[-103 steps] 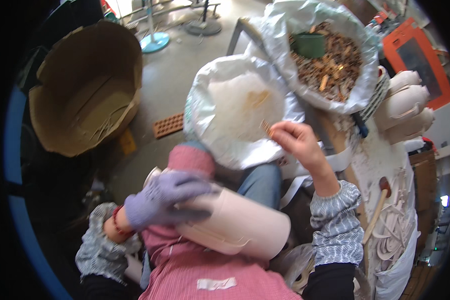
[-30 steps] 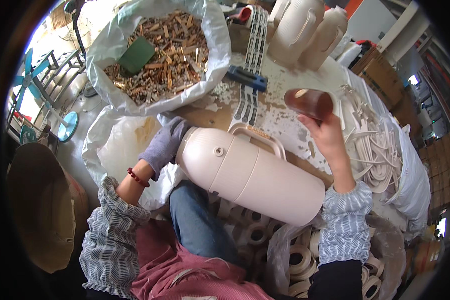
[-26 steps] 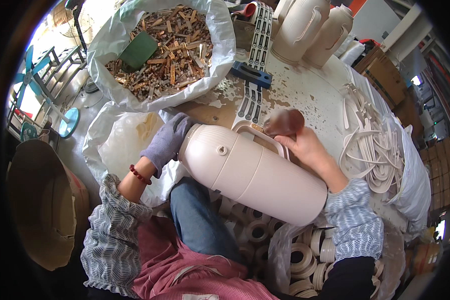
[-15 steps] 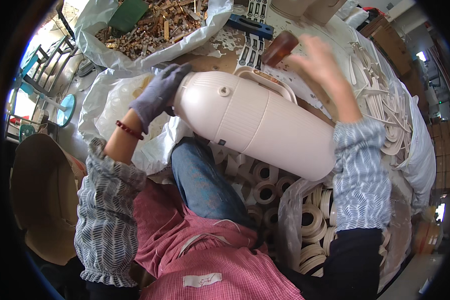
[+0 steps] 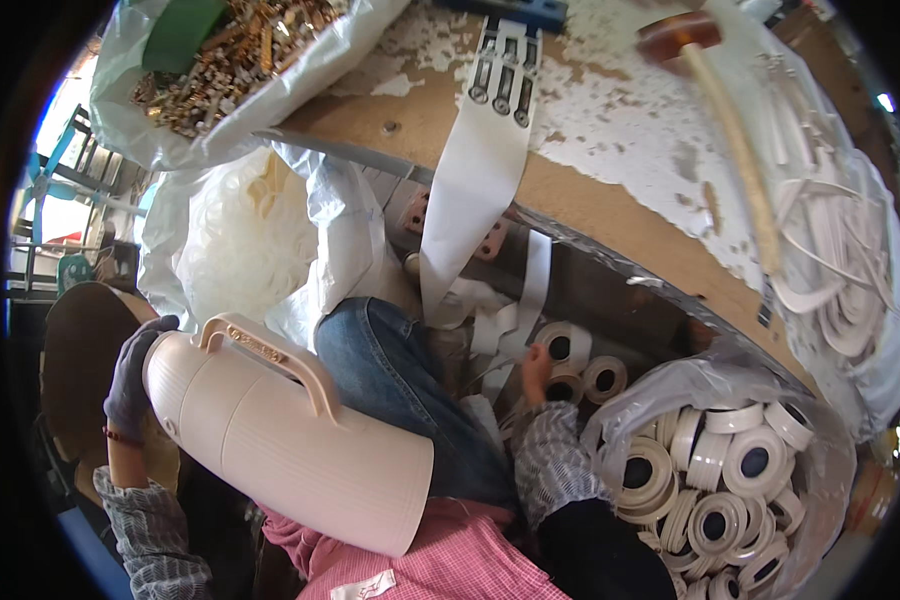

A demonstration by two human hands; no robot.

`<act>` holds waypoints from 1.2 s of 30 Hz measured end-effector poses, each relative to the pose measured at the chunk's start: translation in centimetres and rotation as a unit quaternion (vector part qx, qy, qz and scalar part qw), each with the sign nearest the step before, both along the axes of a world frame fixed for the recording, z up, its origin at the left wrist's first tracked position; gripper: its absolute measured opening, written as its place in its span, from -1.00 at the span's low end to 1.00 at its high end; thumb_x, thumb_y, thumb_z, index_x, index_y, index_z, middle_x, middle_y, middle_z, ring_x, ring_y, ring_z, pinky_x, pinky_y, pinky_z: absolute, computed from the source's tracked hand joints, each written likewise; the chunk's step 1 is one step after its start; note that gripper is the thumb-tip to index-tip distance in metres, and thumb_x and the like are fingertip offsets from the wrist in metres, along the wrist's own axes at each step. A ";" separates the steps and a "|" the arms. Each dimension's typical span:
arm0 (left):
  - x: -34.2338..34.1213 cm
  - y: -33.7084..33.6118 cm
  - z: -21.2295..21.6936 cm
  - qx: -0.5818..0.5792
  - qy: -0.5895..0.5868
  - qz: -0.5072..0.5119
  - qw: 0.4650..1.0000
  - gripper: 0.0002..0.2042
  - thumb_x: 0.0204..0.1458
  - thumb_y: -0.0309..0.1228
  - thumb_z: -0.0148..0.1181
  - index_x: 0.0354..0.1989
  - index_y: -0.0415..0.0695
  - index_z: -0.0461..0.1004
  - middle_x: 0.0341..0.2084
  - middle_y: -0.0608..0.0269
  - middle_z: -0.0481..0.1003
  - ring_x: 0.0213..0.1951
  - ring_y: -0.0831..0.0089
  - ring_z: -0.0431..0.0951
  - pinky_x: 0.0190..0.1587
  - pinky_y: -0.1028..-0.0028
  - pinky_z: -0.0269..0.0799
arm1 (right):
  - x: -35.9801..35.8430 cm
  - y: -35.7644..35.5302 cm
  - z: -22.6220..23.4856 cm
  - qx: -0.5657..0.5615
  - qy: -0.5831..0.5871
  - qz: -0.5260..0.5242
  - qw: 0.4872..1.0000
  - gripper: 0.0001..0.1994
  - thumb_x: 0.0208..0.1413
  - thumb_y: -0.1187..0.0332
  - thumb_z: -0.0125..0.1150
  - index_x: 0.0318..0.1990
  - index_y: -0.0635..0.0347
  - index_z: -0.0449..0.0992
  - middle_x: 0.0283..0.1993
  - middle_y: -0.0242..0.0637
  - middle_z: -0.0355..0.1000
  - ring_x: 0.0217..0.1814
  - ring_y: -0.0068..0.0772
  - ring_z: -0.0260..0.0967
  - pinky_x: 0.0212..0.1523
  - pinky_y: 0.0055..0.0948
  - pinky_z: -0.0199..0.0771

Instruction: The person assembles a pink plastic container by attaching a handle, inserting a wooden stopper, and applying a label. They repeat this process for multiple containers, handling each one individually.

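Observation:
My left hand (image 5: 135,375), in a grey glove, is closed around the ribbed end of a pale pink vacuum flask body (image 5: 300,450). The flask lies tilted across my lap at the lower left, its loop handle facing up. My bare right hand (image 5: 537,375) reaches down below the table edge, among cream plastic rings (image 5: 604,377) and strips of white material (image 5: 533,290). Its fingers are mostly hidden, so whether they grip a ring does not show. A mallet (image 5: 678,40) with a brown head and wooden handle lies on the table, away from both hands.
A clear bag (image 5: 610,430) full of cream rings stands at my right. On the worn table (image 5: 610,180) are a blue bar (image 5: 530,12) over a printed strip and a bundle of cream straps (image 5: 840,270). White sacks (image 5: 345,220) and a cardboard drum (image 5: 85,350) stand at the left.
The flask has moved left and down onto my lap, with my left hand still on its end. My right hand has dropped from beside the mallet to the rings; the mallet now lies on the table.

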State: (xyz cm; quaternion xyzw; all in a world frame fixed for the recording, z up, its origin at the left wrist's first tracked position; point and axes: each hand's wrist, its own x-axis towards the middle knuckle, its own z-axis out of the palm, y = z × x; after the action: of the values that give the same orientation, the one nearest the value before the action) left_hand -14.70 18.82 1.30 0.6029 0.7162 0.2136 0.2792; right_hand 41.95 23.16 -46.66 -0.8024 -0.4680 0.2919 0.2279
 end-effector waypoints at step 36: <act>5.9 -12.6 -6.2 0.103 -0.519 0.363 0.767 -0.56 0.33 -0.07 -0.25 -0.13 -0.20 0.46 -0.33 0.27 0.52 -0.28 0.48 0.49 -0.12 0.46 0.40 | -11.7 0.5 44.1 0.433 0.230 0.258 0.833 -0.52 0.00 0.39 0.24 0.11 0.36 0.42 0.00 -0.06 0.37 -0.06 -0.20 0.40 -0.05 -0.35 0.42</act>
State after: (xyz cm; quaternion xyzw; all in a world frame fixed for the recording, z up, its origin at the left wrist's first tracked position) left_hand -8.81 6.17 -4.94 0.1203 0.6010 0.6518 0.4466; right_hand 30.28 23.71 -2.59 -0.3818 -0.6704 0.2836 0.5695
